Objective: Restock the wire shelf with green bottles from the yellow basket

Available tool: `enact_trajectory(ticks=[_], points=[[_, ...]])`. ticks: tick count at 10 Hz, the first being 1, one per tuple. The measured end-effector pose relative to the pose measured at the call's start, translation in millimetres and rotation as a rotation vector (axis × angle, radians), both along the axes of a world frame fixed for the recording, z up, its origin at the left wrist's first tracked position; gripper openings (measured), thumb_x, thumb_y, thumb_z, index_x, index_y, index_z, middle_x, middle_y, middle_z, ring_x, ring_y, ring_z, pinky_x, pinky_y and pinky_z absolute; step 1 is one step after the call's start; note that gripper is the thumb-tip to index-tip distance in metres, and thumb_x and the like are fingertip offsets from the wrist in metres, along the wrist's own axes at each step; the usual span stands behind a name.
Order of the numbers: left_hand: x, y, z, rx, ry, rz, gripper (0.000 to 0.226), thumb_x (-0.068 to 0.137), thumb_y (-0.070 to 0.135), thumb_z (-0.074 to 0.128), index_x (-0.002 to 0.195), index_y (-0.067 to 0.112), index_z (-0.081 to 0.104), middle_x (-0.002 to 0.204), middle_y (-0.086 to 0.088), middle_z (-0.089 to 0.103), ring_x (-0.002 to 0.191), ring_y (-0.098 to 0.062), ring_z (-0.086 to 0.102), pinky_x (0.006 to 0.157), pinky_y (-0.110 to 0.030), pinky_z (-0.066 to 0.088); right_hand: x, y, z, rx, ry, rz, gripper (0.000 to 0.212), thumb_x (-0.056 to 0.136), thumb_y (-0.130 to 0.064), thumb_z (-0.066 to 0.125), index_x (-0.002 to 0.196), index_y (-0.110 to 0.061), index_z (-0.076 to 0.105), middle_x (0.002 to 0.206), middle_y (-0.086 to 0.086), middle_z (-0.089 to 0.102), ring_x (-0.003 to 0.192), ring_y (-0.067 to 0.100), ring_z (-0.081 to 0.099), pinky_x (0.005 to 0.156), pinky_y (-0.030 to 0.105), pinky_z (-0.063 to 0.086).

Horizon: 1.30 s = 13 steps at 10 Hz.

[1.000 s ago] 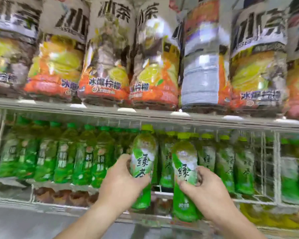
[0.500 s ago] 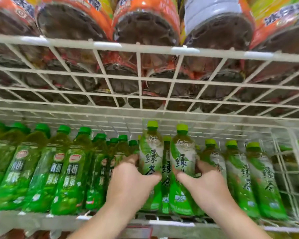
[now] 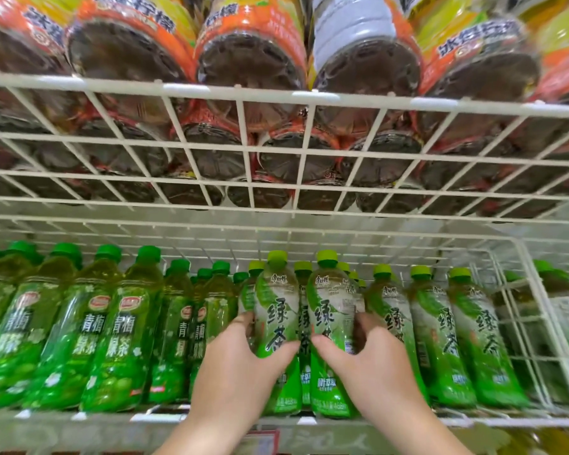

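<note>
Dark-green bottles (image 3: 119,326) crowd the left, wire shelf (image 3: 276,93) overhead — left hand (image 3: 240,362) and right hand (image 3: 372,362) each wrap a lime-capped green bottle (image 3: 276,310), upright.

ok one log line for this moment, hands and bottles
left hand: grips left green bottle | right hand: grips right green bottle | bottles: upright, side by side at wire shelf front | release: not yet
</note>
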<state>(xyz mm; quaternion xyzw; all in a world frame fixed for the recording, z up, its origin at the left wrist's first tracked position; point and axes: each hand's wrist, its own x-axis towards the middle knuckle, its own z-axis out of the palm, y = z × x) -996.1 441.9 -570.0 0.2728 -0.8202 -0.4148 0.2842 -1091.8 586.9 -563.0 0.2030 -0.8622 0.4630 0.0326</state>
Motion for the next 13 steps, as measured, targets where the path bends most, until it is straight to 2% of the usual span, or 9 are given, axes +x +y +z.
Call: enact_trajectory(ticks=[1,2,3,4,5,6,8,10,13], points=[[2,2,-5,0.017,0.018,0.031,0.063,0.071,0.06,0.081,0.113,0.04,0.038,0.094,0.027,0.058,0.088,0.002,0.06,0.074,-0.023,0.049,1,2,0,-0.007,0.024,-0.027,0.047,0.071,-0.061,0.076,0.085,-0.026,0.048,0.076,-0.003,0.058,0.066,0.012,0.053,0.054,0.025,0.039],[6,3,-9,-0.006,0.015,-0.021,0.056,0.08,0.056,0.075,0.121,0.038,0.04,0.097,0.035,0.051,0.092,0.005,0.059,0.08,-0.021,0.047,-2,5,-4,0.023,-0.003,0.006,0.056,0.072,-0.069,0.07,0.099,-0.026,0.047,0.094,-0.007,0.06,0.085,0.013,0.056,0.07,0.027,0.046],[10,2,-10,-0.086,-0.029,-0.047,0.063,0.086,0.058,0.068,0.137,0.032,0.043,0.119,0.026,0.054,0.112,-0.001,0.056,0.098,-0.027,0.048,-5,7,-7,0.055,-0.03,0.035,0.077,0.072,-0.075,0.063,0.129,-0.025,0.047,0.114,-0.007,0.061,0.105,0.016,0.057,0.086,0.031,0.048],[12,-1,-7,-0.178,-0.111,-0.064,0.074,0.089,0.061,0.061,0.149,0.026,0.036,0.129,0.014,0.048,0.114,-0.003,0.052,0.102,-0.028,0.045,-6,11,-5,0.135,-0.03,0.065,0.088,0.074,-0.079,0.055,0.141,-0.023,0.041,0.133,-0.003,0.056,0.121,0.019,0.053,0.099,0.036,0.047],[16,-1,1,-0.298,-0.264,-0.115,0.069,0.093,0.063,0.052,0.146,0.023,0.035,0.126,0.008,0.046,0.113,-0.009,0.051,0.095,-0.028,0.045,-2,17,0,0.272,-0.01,0.09,0.087,0.079,-0.078,0.051,0.145,-0.023,0.036,0.144,-0.003,0.047,0.129,0.02,0.049,0.102,0.039,0.045],[24,-1,10,-0.43,-0.391,-0.15,0.063,0.094,0.064,0.047,0.138,0.02,0.037,0.124,0.003,0.044,0.119,-0.019,0.051,0.093,-0.036,0.049,5,21,9,0.401,0.01,0.101,0.087,0.082,-0.075,0.05,0.149,-0.022,0.031,0.148,-0.002,0.042,0.132,0.022,0.047,0.103,0.04,0.046],[46,3,11,-0.671,-0.504,-0.241,0.078,0.099,0.06,0.039,0.155,0.01,0.019,0.155,-0.01,0.029,0.14,-0.027,0.036,0.11,-0.04,0.042,28,27,17,0.548,0.024,0.108,0.081,0.088,-0.069,0.048,0.147,-0.017,0.031,0.146,0.002,0.042,0.13,0.024,0.047,0.101,0.043,0.047],[54,4,25,-0.904,-0.636,-0.25,0.083,0.098,0.063,0.034,0.158,0.009,0.014,0.158,-0.014,0.028,0.141,-0.032,0.036,0.112,-0.045,0.039,38,42,24,0.775,0.201,0.151,0.075,0.092,-0.069,0.039,0.143,-0.015,0.032,0.138,0.006,0.044,0.122,0.024,0.047,0.096,0.037,0.048],[76,19,78,-0.939,-0.804,-0.265,0.088,0.093,0.064,0.04,0.157,0.008,0.018,0.153,-0.016,0.036,0.139,-0.035,0.038,0.114,-0.051,0.034,50,57,63,0.93,0.309,0.233,0.083,0.091,-0.07,0.032,0.153,-0.014,0.023,0.154,0.011,0.032,0.141,0.031,0.03,0.113,0.046,0.032]])
